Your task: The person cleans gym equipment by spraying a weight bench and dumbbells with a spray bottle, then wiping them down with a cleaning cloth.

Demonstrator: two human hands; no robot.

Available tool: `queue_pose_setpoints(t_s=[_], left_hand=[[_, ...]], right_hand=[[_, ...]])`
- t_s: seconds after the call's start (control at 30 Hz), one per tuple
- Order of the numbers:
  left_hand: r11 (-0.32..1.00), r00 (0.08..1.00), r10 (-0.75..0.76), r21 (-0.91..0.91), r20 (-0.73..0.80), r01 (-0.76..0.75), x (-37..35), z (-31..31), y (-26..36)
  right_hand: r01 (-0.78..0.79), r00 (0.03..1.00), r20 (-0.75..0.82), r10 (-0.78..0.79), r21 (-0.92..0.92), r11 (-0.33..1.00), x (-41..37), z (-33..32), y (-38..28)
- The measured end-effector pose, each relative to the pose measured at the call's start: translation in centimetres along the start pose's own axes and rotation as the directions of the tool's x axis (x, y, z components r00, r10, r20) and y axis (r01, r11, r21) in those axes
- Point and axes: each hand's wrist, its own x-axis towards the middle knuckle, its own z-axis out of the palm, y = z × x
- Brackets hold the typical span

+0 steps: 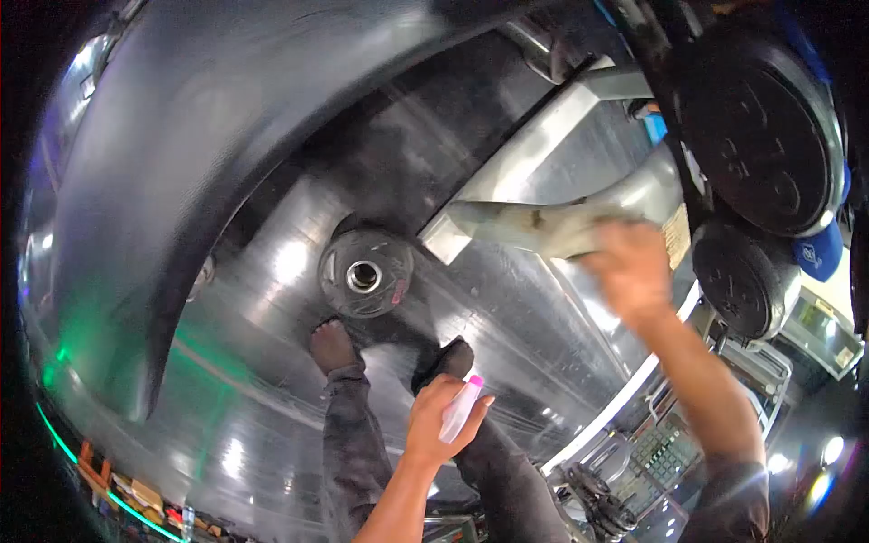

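Observation:
My left hand (439, 421) is wrapped round a small translucent white bottle with a pink top (462, 410), held upright but tilted, above my legs. My right hand (634, 267) is reached out to the right, at the pale curved metal tube (561, 226) of a gym machine's frame. Motion smears its fingers, so I cannot make out whether a cloth or anything else is in it. Dark marks show on the tube near that hand. A straight silver beam (534, 140) joins the tube's lower end.
A black weight plate (367, 271) with a metal hub lies on the shiny dark floor by my feet. A large black curved panel (208, 118) fills the upper left. Round black weights (756, 136) hang at the right, with a blue cap-like item (819, 258) beside them.

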Motion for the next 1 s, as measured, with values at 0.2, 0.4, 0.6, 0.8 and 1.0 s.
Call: queue_pose_setpoints(t_s=[0.2, 0.4, 0.6, 0.8, 1.0], left_hand=[[0.995, 0.999, -0.016, -0.098, -0.040, 0.012, 0.4, 0.4, 0.0], [0.997, 0.998, -0.012, -0.078, -0.060, 0.007, 0.4, -0.3, -0.4], [0.999, 1.000, -0.027, -0.031, -0.005, 0.027, 1.0, -0.3, 0.0], [0.999, 0.999, -0.030, -0.024, -0.013, 0.030, 1.0, -0.5, -0.9], [0.986, 0.985, -0.167, 0.029, 0.037, 0.166, 0.6, -1.5, -1.5]], right_hand=[[-0.046, 0.995, -0.093, 0.029, -0.190, 0.981, -3.1, 1.8, 4.4], [-0.041, 0.979, -0.205, -0.017, -0.275, 0.960, -2.4, 4.2, 2.6], [0.188, 0.971, -0.068, -0.230, -0.380, 0.906, 0.7, 4.4, -0.5], [0.343, 0.938, 0.181, -0.294, -0.579, 0.739, 6.6, 11.5, -6.2], [0.052, 0.998, 0.054, -0.037, -0.318, 0.947, 14.7, 21.5, -11.8]])
